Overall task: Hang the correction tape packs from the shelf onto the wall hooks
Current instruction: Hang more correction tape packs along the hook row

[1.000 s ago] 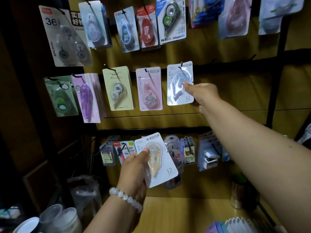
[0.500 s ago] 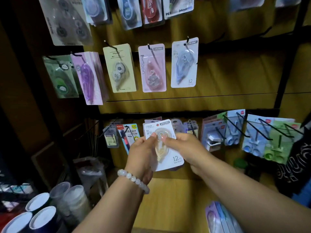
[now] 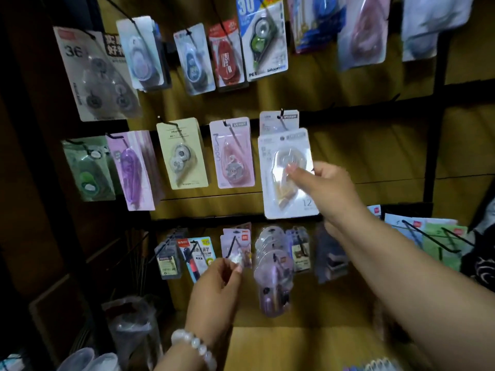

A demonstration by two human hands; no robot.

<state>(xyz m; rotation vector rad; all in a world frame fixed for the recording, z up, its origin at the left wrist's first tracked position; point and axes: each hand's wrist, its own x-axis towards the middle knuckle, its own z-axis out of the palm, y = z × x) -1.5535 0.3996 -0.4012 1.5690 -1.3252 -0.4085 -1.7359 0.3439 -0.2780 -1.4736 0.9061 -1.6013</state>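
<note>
Lifted from chest height, where both hands held it half a second ago, the white correction tape pack now rides up at the middle row, carried by the right hand alone; thumb and fingers pinch its right edge and blister. It overlaps the lower part of the matching pack already hanging, whose hook sits at twelve o'clock from the carried pack. The hang hole at the card's top is below the hook tip, so threading is not yet done.

The left hand has dropped away to seven o'clock, fingers curled together near a small pale scrap; whether it holds that scrap I cannot tell.

Risks, as I judge them: with one hand pinching only the side, the card may twist and the hole miss the hook tip, or the card's top could nudge the hanging pack and push it off. The pink pack at nine o'clock hangs close, so a sideways swing might knock it. Motion blur suggests speed, which raises the chance of a slip.
</note>
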